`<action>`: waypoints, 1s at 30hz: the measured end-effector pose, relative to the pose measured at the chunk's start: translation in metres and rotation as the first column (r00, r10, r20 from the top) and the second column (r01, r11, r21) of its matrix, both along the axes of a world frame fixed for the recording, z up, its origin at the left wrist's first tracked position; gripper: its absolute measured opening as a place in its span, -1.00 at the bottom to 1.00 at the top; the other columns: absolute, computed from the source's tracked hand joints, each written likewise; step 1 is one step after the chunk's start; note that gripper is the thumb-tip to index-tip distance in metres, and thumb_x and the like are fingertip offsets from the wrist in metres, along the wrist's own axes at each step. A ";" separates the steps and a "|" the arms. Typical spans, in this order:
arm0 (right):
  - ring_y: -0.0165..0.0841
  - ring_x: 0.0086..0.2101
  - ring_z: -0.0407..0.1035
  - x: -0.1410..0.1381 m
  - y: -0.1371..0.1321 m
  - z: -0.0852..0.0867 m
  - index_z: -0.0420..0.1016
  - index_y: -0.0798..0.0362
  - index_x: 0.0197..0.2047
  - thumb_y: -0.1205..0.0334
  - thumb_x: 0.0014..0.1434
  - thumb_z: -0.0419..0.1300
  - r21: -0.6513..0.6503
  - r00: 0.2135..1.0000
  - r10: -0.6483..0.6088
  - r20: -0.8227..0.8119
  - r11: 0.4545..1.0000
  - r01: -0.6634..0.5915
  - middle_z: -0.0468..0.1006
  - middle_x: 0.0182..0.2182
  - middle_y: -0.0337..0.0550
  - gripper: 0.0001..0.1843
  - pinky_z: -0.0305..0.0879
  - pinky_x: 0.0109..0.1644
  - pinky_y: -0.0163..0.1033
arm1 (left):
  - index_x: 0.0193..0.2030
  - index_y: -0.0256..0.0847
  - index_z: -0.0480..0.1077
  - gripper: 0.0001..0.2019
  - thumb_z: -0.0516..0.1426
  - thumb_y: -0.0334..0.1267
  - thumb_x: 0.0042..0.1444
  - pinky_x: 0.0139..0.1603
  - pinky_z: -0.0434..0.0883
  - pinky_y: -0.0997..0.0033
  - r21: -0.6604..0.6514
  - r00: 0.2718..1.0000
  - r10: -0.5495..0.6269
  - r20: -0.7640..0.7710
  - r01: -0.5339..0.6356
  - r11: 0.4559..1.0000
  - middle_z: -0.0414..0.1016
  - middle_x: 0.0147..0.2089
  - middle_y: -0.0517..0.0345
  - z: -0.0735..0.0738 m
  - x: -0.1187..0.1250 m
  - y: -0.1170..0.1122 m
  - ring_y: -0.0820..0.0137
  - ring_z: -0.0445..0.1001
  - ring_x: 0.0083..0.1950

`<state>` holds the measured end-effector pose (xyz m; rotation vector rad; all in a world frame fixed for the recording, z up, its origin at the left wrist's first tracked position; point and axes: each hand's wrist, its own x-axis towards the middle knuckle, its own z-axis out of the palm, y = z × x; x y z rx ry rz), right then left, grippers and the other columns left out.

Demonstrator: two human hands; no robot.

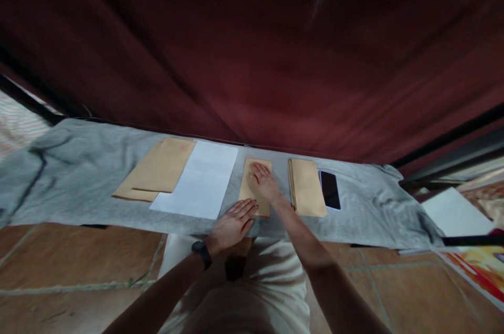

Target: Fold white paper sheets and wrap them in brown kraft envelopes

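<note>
A brown envelope [252,174] lies on the grey cloth [79,166] in front of me. My right hand [263,181] rests flat on the envelope, fingers stretched out toward its far end. My left hand [233,223] lies open with its fingertips on the envelope's near left corner; a dark watch sits on that wrist. Neither hand grips anything.
A stack of brown envelopes [307,187] lies just right of my right hand, with a black phone [329,189] beside it. To the left lie a white sheet [200,179] and more brown envelopes [157,168]. A dark red curtain [255,50] hangs behind.
</note>
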<state>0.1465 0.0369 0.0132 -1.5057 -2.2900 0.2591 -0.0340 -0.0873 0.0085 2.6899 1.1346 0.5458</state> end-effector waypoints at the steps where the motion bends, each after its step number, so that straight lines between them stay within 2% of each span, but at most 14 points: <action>1: -0.24 0.38 0.11 -0.005 0.007 -0.001 0.24 0.14 0.41 0.14 0.46 -0.07 -0.012 1.000 0.006 0.025 1.000 -0.005 0.27 0.38 0.01 -0.46 -0.08 0.50 0.00 | 0.39 -0.15 0.25 -0.54 -0.03 -0.20 0.40 0.48 0.19 0.13 -0.008 1.000 0.003 -0.007 -0.003 1.000 0.25 0.46 0.06 0.000 0.000 0.000 0.31 0.18 0.48; 5: -0.24 0.40 0.07 -0.017 0.014 -0.010 0.17 0.12 0.44 0.14 0.46 -0.08 -0.012 0.996 0.053 0.073 0.999 -0.052 0.20 0.41 -0.02 -0.45 -0.13 0.52 0.03 | 0.40 -0.15 0.24 -0.53 -0.03 -0.19 0.41 0.48 0.19 0.12 -0.021 1.000 0.014 0.003 -0.014 1.000 0.25 0.45 0.06 0.000 0.000 0.000 0.31 0.18 0.48; 11: -0.25 0.41 0.03 -0.010 -0.016 -0.021 0.11 0.11 0.47 0.14 0.47 -0.06 0.022 0.988 0.146 0.050 0.989 -0.148 0.15 0.42 -0.03 -0.43 -0.10 0.52 0.03 | 0.38 -0.22 0.27 -0.53 -0.02 -0.17 0.39 0.45 0.25 0.07 -0.013 1.000 -0.008 0.023 0.008 1.000 0.33 0.41 -0.01 -0.002 0.000 0.002 0.24 0.25 0.45; 17: -0.30 0.37 0.13 -0.002 -0.049 -0.015 0.11 -0.03 0.47 0.21 0.48 -0.08 0.016 0.981 0.191 -0.040 0.982 -0.190 0.25 0.39 -0.12 -0.47 -0.03 0.51 0.06 | 0.27 -0.25 0.39 -0.59 -0.01 -0.19 0.38 0.35 0.38 0.03 -0.010 0.999 0.021 0.029 -0.021 1.000 0.45 0.30 -0.07 -0.005 0.001 0.001 0.19 0.38 0.36; 24: -0.29 0.38 0.12 0.000 -0.079 -0.007 0.17 0.01 0.44 0.18 0.49 -0.10 -0.039 0.975 0.209 -0.070 0.977 -0.212 0.26 0.38 -0.09 -0.49 -0.04 0.51 0.06 | 0.19 -0.29 0.45 -0.64 -0.01 -0.25 0.37 0.35 0.39 0.02 -0.049 0.998 0.040 0.043 -0.038 0.998 0.51 0.23 -0.12 -0.007 0.000 0.000 0.15 0.41 0.33; 30: -0.31 0.37 0.12 0.008 -0.106 -0.002 0.16 0.02 0.45 0.14 0.50 -0.08 -0.080 0.970 0.216 -0.108 0.971 -0.225 0.28 0.38 -0.10 -0.49 -0.01 0.51 0.03 | 0.12 -0.32 0.48 -0.65 -0.03 -0.38 0.33 0.37 0.37 -0.02 -0.006 1.000 -0.023 0.003 0.023 1.000 0.50 0.22 -0.18 -0.013 -0.006 -0.004 0.14 0.41 0.33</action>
